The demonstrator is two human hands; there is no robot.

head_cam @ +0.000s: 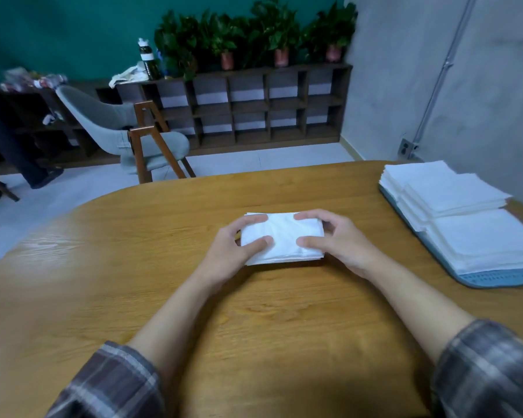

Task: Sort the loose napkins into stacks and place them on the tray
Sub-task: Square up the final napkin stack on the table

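My left grip (233,245) and right grip (335,242) each curl round one end of the napkin stack (284,236), which lies mid-desk (163,297). If I lift with uneven pressure, the soft sheets may fan out before reaching the tray (495,280), well apart on the right.

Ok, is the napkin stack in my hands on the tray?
No, the left hand and right hand hold the napkin stack on the table, off the tray.

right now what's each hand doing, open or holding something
Left hand: grips the left end of the napkin stack between thumb and fingers.
Right hand: grips the right end of the same stack.
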